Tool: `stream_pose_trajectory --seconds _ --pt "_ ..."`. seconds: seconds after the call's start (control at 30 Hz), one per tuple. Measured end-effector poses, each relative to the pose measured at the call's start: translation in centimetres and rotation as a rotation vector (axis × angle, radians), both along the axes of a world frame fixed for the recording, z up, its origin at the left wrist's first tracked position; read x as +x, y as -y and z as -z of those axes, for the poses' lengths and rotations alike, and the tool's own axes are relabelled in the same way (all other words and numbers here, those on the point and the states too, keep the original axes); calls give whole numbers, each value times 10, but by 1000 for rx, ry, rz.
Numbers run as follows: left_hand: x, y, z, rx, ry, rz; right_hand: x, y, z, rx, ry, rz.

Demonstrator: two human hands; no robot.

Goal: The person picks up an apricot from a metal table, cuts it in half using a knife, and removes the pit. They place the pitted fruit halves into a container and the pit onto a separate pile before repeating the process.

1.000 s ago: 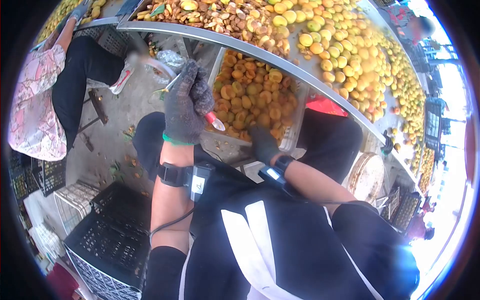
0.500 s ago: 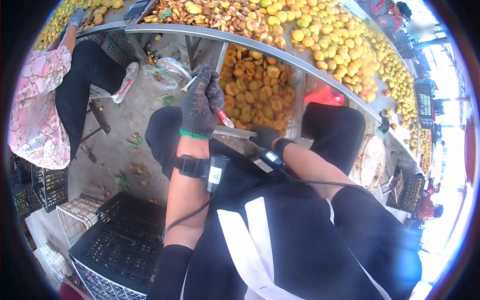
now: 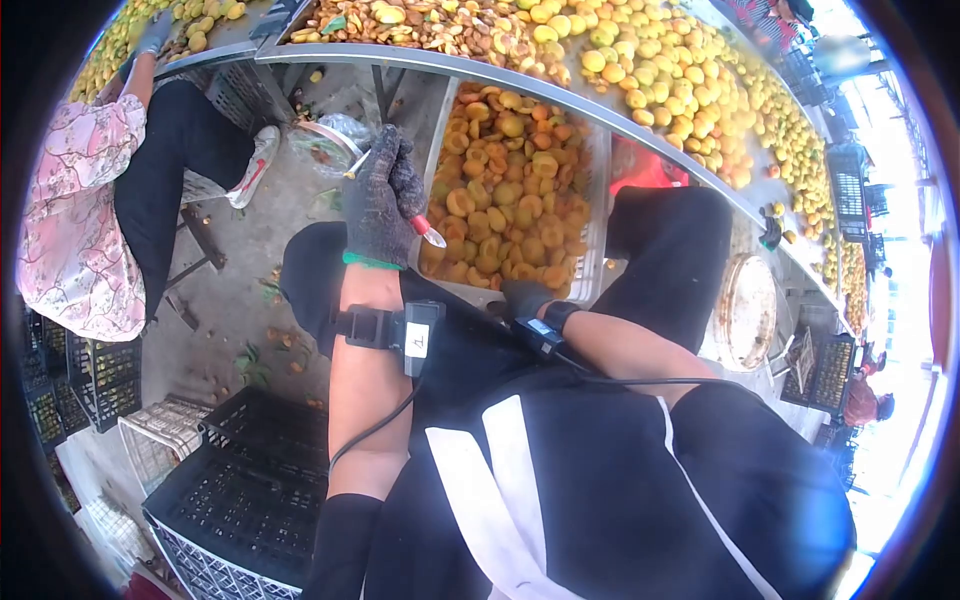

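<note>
A dark knitted glove with a green cuff covers my left hand (image 3: 380, 200). Its fingers are closed around a small red-handled tool (image 3: 430, 232) with a shiny metal tip; a thin pale end sticks out at the glove's other side. The hand is raised beside the left edge of a pale plastic crate (image 3: 598, 240). Halved apricots (image 3: 500, 180) fill that crate between my knees. At the crate's near rim is my right hand (image 3: 525, 298), also in a dark glove. Its fingers are mostly hidden, and I cannot make out anything in them.
A metal-edged table (image 3: 420, 66) runs across ahead, bearing whole apricots (image 3: 690, 90) and a heap of pits and pieces (image 3: 430, 30). Another person (image 3: 90, 210) sits at left. Black crates (image 3: 240, 490) stand at lower left, a white bucket (image 3: 745, 312) at right.
My left hand has moved left, away from over the crate, still holding the red-handled tool. My right hand has shifted slightly toward me at the crate's near rim, and more of the crate shows.
</note>
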State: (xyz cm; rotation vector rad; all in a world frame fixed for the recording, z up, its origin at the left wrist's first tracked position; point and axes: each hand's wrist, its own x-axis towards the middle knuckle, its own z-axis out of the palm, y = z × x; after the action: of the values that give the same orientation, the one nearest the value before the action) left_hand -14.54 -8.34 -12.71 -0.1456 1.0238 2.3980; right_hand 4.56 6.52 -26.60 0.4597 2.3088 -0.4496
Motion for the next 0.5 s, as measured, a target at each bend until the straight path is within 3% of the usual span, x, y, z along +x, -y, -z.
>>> stream_pose_trajectory --seconds 0.1,0.23,0.4,0.5 --pt "4 -10 3 -68 -16 33 -3 6 -33 -84 40 43" --pt "6 -19 7 -88 -30 121 4 -4 -17 -115 -32 86" --pt "18 -20 -1 -174 -28 105 -5 -21 -14 -185 70 -91" --pt "42 -16 -28 -96 -43 130 -17 -31 -71 -260 -15 -50"
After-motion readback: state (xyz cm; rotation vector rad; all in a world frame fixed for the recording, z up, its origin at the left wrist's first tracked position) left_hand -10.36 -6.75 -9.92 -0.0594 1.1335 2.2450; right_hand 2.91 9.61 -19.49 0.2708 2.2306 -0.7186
